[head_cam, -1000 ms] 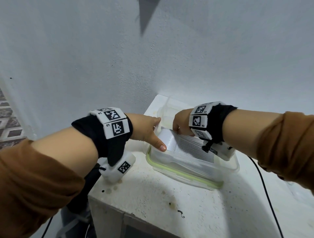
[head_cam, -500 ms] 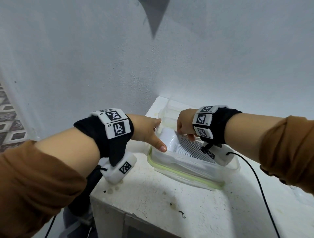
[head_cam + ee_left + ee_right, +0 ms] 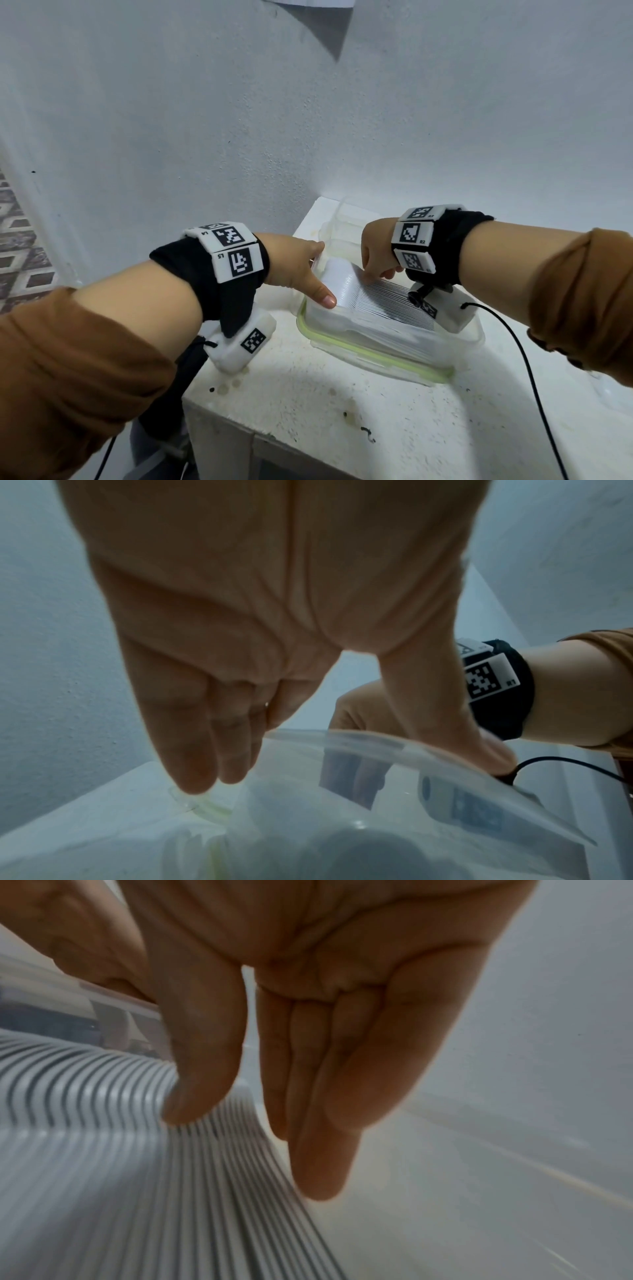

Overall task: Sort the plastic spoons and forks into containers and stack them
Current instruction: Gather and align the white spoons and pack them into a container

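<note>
A clear container (image 3: 476, 337) sits on a green-rimmed lid (image 3: 376, 358) at the table's back left corner. Inside it lies a tight row of nested white plastic cutlery (image 3: 383, 303); I cannot tell whether it is spoons or forks. My left hand (image 3: 294, 270) straddles the container's left corner, with straight fingers (image 3: 192, 750) outside the wall and the thumb over the rim (image 3: 377, 741). My right hand (image 3: 376, 255) reaches into the container. Its thumb tip touches the cutlery row (image 3: 103, 1150) and its straight fingers (image 3: 318, 1164) point down beside the row's end.
A second clear container (image 3: 342, 219) stands just behind, against the wall. The white table (image 3: 342, 411) is stained, and its front left edge drops off near my left wrist. A black cable (image 3: 527, 363) trails from my right wrist across the table.
My right hand has shifted slightly rightward along the cutlery row. My left hand has stayed on the container's corner.
</note>
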